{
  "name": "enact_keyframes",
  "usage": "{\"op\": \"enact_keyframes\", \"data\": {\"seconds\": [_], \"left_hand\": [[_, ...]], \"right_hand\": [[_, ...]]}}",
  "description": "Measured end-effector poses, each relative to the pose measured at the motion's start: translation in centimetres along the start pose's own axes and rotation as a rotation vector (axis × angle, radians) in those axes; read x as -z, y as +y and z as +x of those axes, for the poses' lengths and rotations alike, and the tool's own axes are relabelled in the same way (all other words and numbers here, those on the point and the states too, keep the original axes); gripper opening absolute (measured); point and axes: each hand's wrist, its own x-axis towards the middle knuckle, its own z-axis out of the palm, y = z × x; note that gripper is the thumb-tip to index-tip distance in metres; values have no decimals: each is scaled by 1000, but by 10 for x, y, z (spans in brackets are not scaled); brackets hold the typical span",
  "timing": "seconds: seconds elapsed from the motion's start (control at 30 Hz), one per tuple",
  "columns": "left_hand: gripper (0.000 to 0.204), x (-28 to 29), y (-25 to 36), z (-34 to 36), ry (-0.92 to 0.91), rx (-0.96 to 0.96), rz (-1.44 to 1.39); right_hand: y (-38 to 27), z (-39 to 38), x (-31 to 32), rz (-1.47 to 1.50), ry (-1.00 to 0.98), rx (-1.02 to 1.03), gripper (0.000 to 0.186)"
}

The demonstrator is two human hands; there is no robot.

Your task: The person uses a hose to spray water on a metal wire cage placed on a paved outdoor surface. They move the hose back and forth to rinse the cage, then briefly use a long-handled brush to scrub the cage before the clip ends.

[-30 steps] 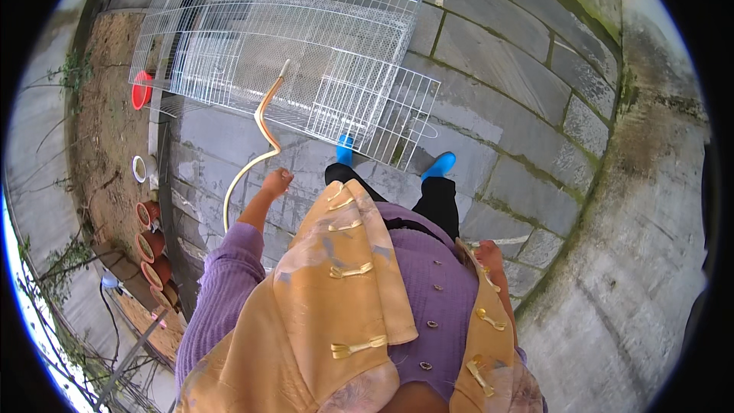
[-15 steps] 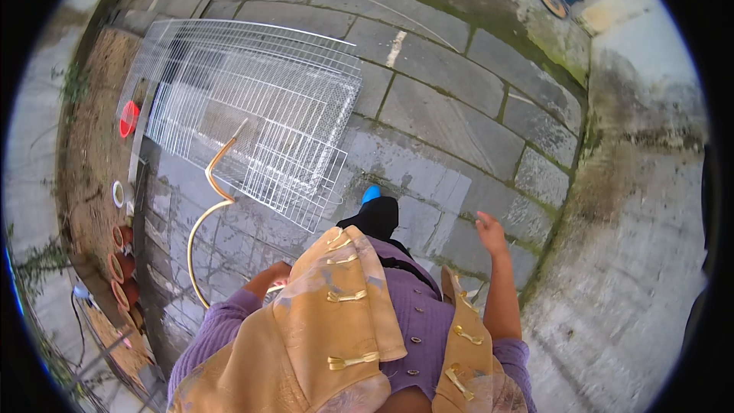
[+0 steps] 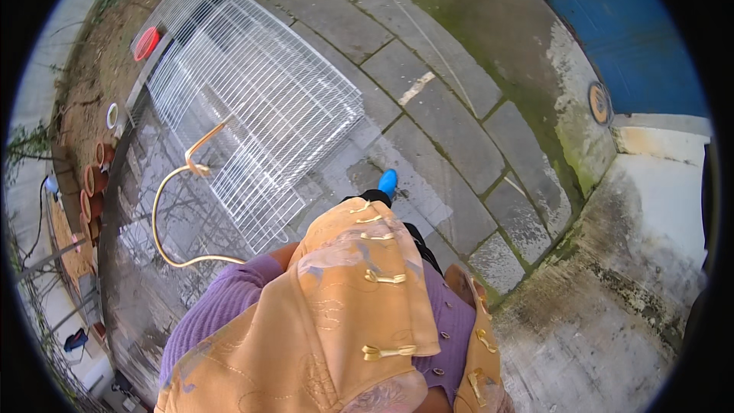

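My left arm in a purple sleeve [image 3: 222, 298] bends in front of my body. Only a strip of bare skin at the wrist of my left hand [image 3: 284, 254] shows; the fingers are hidden behind the tan vest [image 3: 321, 298]. A yellowish hose [image 3: 158, 218] curves over the wet paving and disappears at that sleeve; whether the hand holds it cannot be seen. Its other end lies over a white wire cage [image 3: 260, 99], on the ground ahead and to the left. My right hand is out of sight.
A blue boot [image 3: 388, 182] is on my foot beside the cage. Along the left edge are a red bowl [image 3: 147, 43], a white ring-shaped item [image 3: 112, 115] and several clay pots [image 3: 93, 180]. A stained wall [image 3: 589, 313] and a blue gate [image 3: 619, 38] bound the right side.
The view has turned, so the cage and boot stand differently in it. My right hand, earlier raised at the right with fingers apart, has left the view. My left hand has slipped behind the vest.
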Motion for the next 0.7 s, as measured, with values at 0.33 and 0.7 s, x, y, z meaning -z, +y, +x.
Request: {"op": "enact_keyframes", "data": {"seconds": [0.33,0.7], "left_hand": [[15,189,217,64,33,40,6],[17,292,397,55,69,188,-317]], "right_hand": [[-63,122,154,187,54,-315,19],[-544,526,430,-609,-4,316,19]]}}
